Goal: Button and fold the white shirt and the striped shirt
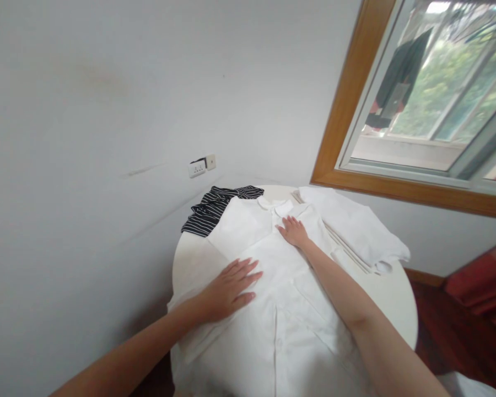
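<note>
It's a slim-fingered left hand [229, 289], bare across the back, running into a narrow wrist and a smooth, uncovered left forearm [149, 343] that fills out towards the lower edge of the view! Across to the right hand [294, 231], slender fingers again, another fine wrist, and the right arm [339, 281], bare too, broadening all the way down past a faint crease around the elbow! Fingernails cap the tips, their finish too small to read.

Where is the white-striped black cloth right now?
In the head view, the white-striped black cloth lies bunched at the far left edge of the round white table, beside the spread white collared shirt and below the white wall socket.
</note>
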Demonstrator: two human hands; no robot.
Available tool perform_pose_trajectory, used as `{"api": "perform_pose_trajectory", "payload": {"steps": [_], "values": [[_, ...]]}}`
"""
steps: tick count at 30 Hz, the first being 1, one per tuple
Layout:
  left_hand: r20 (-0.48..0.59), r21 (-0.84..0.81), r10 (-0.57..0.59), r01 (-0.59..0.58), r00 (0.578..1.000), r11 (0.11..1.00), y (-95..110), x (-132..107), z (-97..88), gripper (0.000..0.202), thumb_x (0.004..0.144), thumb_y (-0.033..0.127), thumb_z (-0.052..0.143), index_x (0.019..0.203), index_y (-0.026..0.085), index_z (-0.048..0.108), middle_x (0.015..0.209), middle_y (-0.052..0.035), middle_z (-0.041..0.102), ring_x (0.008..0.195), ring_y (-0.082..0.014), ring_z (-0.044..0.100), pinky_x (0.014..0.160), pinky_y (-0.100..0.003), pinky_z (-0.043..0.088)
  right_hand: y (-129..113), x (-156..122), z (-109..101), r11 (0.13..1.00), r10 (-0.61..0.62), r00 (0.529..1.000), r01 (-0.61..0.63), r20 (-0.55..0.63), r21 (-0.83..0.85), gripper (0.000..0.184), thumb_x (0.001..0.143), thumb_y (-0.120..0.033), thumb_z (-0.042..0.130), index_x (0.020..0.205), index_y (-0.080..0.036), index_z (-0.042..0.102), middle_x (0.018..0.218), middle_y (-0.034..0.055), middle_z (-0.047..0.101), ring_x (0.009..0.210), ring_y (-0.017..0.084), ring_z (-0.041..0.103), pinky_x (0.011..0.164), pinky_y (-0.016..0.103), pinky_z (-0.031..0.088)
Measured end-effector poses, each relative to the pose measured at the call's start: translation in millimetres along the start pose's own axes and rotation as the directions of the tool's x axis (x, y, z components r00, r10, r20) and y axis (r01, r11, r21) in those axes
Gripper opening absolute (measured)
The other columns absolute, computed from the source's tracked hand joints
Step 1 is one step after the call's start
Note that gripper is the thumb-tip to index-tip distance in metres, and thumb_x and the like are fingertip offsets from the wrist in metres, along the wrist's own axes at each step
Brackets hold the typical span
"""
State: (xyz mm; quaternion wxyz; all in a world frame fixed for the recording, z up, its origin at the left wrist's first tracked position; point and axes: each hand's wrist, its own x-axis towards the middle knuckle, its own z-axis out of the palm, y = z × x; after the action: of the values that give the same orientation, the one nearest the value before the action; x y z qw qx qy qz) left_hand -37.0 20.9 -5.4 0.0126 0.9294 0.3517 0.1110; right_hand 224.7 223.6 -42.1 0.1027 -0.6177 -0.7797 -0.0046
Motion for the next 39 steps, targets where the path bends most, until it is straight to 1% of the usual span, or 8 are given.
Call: {"api": "perform_pose_trajectory", "payload": {"steps": [8,14,19,22,24,27,33,39], "values": [[0.064,0.016,-0.031,0.03,0.997,0.999,-1,-23,-1.2,0.052,0.097,0.046,0.031,0.147,0.033,0.025,0.156,-0.0027,0.021,0.143,-0.0224,0.02,0.117,-0.044,0.013,27,3,-2,0.998,0.065,0.997,-0.065,-0.036,0.004,0.066,0.094,-0.058,0.023,0.144,-0.017,0.037,0.151,0.013,0.032,0.14,0.029,0.025,0.112,0.049,0.02],[0.048,0.097,-0.034,0.029,0.998,0.995,3,-18,-14.0,0.049,0.096,0.047,0.034,0.142,0.032,0.038,0.148,-0.0041,0.04,0.137,-0.0217,0.033,0.116,-0.044,0.016,31,-3,-16,0.995,0.095,0.968,-0.097,-0.234,0.002,0.053,0.094,-0.039,0.039,0.136,-0.006,0.045,0.139,0.0201,0.047,0.13,0.027,0.041,0.108,0.041,0.028],[-0.118,0.114,0.033,-0.02,0.992,0.993,10,33,-18.9,0.045,0.096,0.043,0.037,0.134,0.024,0.049,0.142,-0.0067,0.047,0.134,-0.0216,0.038,0.114,-0.042,0.02,-17,-39,-27,0.977,-0.209,0.931,0.212,-0.301,-0.025,0.042,0.094,-0.034,0.041,0.127,-0.013,0.054,0.137,0.0146,0.05,0.13,0.024,0.039,0.111,0.043,0.023],[-0.092,0.085,0.088,-0.08,0.992,0.993,12,49,-0.7,0.05,0.095,0.046,0.036,0.138,0.021,0.045,0.145,-0.0087,0.044,0.134,-0.0219,0.037,0.113,-0.04,0.024,-35,-70,-23,0.908,-0.415,0.883,0.415,-0.217,-0.047,0.04,0.095,-0.038,0.041,0.129,-0.021,0.054,0.141,0.0075,0.048,0.134,0.02,0.036,0.113,0.039,0.022],[-0.077,0.066,0.102,-0.097,0.992,0.993,11,49,13.8,0.053,0.095,0.047,0.035,0.142,0.023,0.038,0.147,-0.0078,0.04,0.136,-0.0221,0.034,0.113,-0.041,0.023,-30,-84,-19,0.882,-0.469,0.87,0.471,-0.156,-0.025,0.042,0.097,-0.038,0.035,0.134,-0.024,0.05,0.144,0.0065,0.045,0.136,0.02,0.035,0.112,0.04,0.025],[-0.06,0.049,0.107,-0.104,0.992,0.993,8,43,24.9,0.056,0.096,0.048,0.033,0.147,0.026,0.028,0.15,-0.0053,0.035,0.139,-0.0213,0.029,0.115,-0.04,0.018,-2,-87,-15,0.924,-0.381,0.919,0.382,-0.105,-0.004,0.05,0.097,-0.046,0.031,0.141,-0.025,0.043,0.148,0.008,0.038,0.138,0.023,0.033,0.111,0.044,0.027],[-0.01,0.026,0.091,-0.091,0.996,0.996,7,40,19.8,0.056,0.096,0.049,0.031,0.148,0.029,0.025,0.152,-0.0028,0.031,0.142,-0.0206,0.023,0.116,-0.04,0.015,62,-60,-17,0.99,-0.132,0.99,0.128,-0.058,-0.057,0.056,0.096,-0.051,0.03,0.141,-0.021,0.043,0.148,0.0108,0.037,0.138,0.027,0.032,0.111,0.046,0.028],[0.004,0.021,0.088,-0.088,0.996,0.996,7,37,20.3,0.054,0.096,0.051,0.031,0.147,0.035,0.024,0.155,-0.0029,0.025,0.142,-0.0219,0.022,0.115,-0.044,0.016,75,-59,-19,0.996,-0.044,0.991,0.034,-0.13,-0.078,0.048,0.096,-0.042,0.035,0.134,-0.017,0.051,0.141,0.0109,0.048,0.133,0.022,0.039,0.111,0.037,0.028]]}}
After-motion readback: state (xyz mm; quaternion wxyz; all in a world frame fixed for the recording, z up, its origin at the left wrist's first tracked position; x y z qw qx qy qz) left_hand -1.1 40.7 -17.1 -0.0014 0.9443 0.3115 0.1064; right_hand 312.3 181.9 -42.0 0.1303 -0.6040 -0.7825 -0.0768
